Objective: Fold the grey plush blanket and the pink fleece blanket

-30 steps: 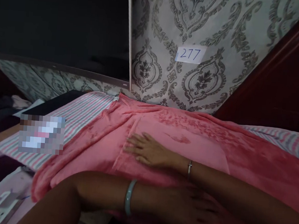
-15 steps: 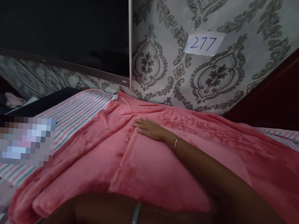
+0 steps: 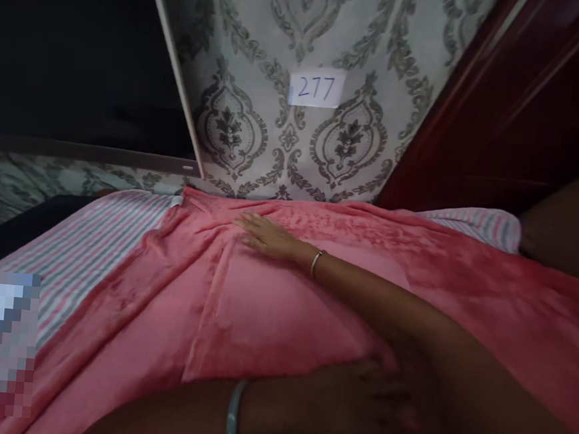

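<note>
My right hand (image 3: 268, 237) lies palm down with fingers apart on a pink plush blanket (image 3: 273, 296), near its far left part; a thin silver bracelet (image 3: 316, 264) is on this wrist. My left hand (image 3: 365, 400) reaches across from the left, below my right forearm, and rests on the blanket in deep shadow. Its fingers look stretched out, though dimly seen. A pale blue-green bangle (image 3: 234, 416) circles the left wrist. Creases run through the blanket's left side, and a raised fold line crosses it below my right hand.
Under the blanket, striped cloth (image 3: 103, 229) shows at left and at the far right. A large dark screen (image 3: 81, 60) stands at back left. Patterned wallpaper (image 3: 288, 137) bears a paper marked 277 (image 3: 316, 87). Dark red glossy furniture (image 3: 492, 126) rises at right. A pixelated patch covers the lower left.
The view has turned to the right, so the screen and paper sit further left. My left hand has come into sight below the right forearm. My right hand stays flat on the blanket.
</note>
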The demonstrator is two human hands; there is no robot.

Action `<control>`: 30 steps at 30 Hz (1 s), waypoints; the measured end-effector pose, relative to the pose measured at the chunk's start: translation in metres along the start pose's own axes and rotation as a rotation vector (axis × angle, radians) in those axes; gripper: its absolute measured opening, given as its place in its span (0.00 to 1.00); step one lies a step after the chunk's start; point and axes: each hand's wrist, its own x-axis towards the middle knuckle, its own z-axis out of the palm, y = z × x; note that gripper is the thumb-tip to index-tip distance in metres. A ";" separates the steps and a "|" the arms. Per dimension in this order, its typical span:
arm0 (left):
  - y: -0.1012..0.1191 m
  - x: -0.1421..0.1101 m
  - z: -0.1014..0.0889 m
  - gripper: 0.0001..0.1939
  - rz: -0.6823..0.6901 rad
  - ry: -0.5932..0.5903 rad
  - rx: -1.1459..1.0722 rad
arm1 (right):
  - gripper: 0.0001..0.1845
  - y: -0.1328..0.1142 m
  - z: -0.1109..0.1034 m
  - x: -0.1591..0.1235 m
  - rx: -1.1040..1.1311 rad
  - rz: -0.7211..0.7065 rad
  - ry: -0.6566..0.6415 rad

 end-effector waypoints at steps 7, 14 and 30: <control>-0.004 0.000 0.012 0.27 0.123 -0.015 0.042 | 0.35 -0.020 -0.039 -0.165 -0.129 0.085 -0.047; -0.006 0.005 0.026 0.28 0.119 -0.002 0.049 | 0.32 0.013 -0.038 -0.239 -0.269 0.455 0.041; 0.021 -0.063 -0.026 0.29 -0.501 0.129 0.203 | 0.35 -0.068 -0.027 -0.330 -0.197 0.547 0.187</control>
